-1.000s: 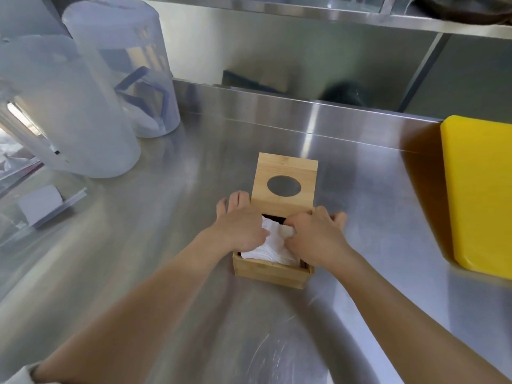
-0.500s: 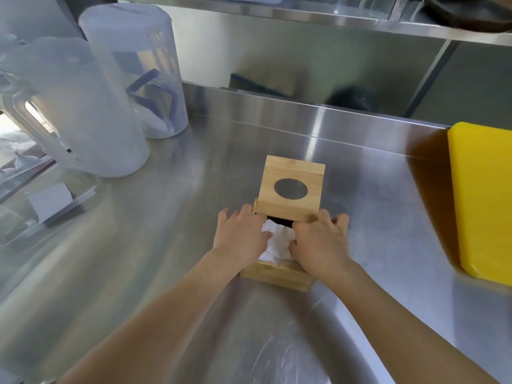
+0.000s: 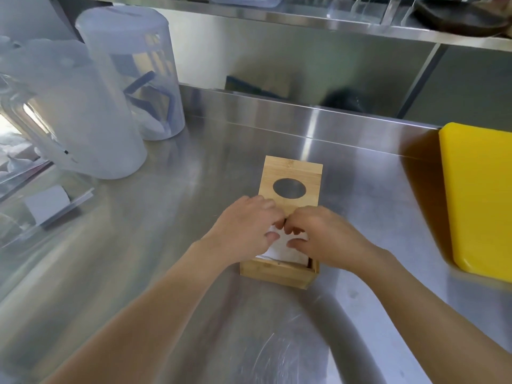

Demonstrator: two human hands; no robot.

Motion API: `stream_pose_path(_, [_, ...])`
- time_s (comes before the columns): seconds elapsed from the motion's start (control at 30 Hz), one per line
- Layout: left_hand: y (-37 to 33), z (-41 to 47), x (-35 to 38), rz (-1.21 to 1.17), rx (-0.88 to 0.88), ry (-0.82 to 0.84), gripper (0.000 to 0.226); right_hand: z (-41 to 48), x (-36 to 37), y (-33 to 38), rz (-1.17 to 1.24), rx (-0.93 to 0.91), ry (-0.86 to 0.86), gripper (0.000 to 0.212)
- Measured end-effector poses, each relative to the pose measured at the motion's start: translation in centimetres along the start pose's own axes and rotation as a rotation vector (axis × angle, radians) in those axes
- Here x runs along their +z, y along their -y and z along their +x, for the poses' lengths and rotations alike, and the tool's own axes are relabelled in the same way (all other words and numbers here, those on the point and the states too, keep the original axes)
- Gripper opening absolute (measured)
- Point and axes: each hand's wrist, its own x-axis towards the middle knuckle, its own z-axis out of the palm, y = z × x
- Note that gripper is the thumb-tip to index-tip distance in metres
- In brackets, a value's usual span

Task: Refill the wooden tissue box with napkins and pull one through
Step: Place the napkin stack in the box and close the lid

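A small wooden tissue box sits in the middle of the steel counter. Its hinged lid, with an oval hole, stands open and leans away from me. White napkins fill the box. My left hand and my right hand are both over the box with fingers curled down onto the napkin stack, fingertips nearly meeting at the far side. The far part of the stack is hidden under my fingers.
Two large translucent plastic pitchers stand at the back left. A yellow cutting board lies at the right. A clear tray with a white card sits at the left edge. A steel shelf runs overhead.
Both hands have shifted toward the far side of the box and the crumpled napkin top now lies flatter in the box. The view has drifted slightly.
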Motion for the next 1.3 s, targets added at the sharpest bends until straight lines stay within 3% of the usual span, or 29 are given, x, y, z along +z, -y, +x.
stream_pose_path(0.07, [0.4,0.2,0.4,0.119,0.034,0.135,0.019,0.4,0.7,-0.3,-0.037,-0.038,0.097,0.006])
stream_pose_path(0.17, [0.9,0.0,1.1,0.18,0.002,0.262,0.021,0.8,2.1,-0.9,-0.173,-0.036,0.188,0.012])
stream_pose_path(0.33, [0.4,0.8,1.1,0.306,0.017,0.331,0.019,1.5,2.6,-1.1,-0.135,0.069,0.261,0.003])
stream_pose_path(0.6, [1.2,0.7,1.1,0.292,0.035,0.428,0.024,1.2,3.0,-1.6,-0.16,0.121,0.247,0.021])
stream_pose_path(0.73, [2.2,0.7,-0.4,-0.081,-0.091,0.443,0.026,0.5,1.9,-2.2,-0.111,0.023,0.192,0.023])
stream_pose_path(0.8, [2.6,0.8,-1.3,-0.349,-0.183,0.286,0.014,-0.1,1.1,-2.3,0.102,0.077,0.007,0.02])
stream_pose_path(0.87, [3.1,1.0,-2.0,-0.502,-0.271,0.033,0.005,-0.4,0.4,-2.5,0.302,0.21,-0.283,0.015])
stream_pose_path(0.93, [3.7,1.5,-1.7,-0.633,-0.397,-0.16,0.01,-0.1,0.4,-2.9,0.527,0.395,-0.462,0.013])
stream_pose_path(1.0, [4.1,1.9,-0.9,-0.862,-0.613,-0.203,0.029,0.4,0.6,-3.3,0.835,0.558,-0.441,0.03])
stream_pose_path(1.1, [4.5,1.8,0.2,-1.313,-0.911,-0.046,0.055,0.7,0.9,-3.6,1.189,0.672,-0.245,0.041])
stream_pose_path(1.17, [4.5,1.8,1.0,-1.503,-0.92,0.046,0.056,0.8,1.3,-3.8,1.332,0.717,-0.186,0.037])
stream_pose_path(1.3, [3.4,2.0,1.5,-1.512,-0.89,0.06,0.043,1.0,1.7,-4.0,1.409,0.773,-0.204,0.036])
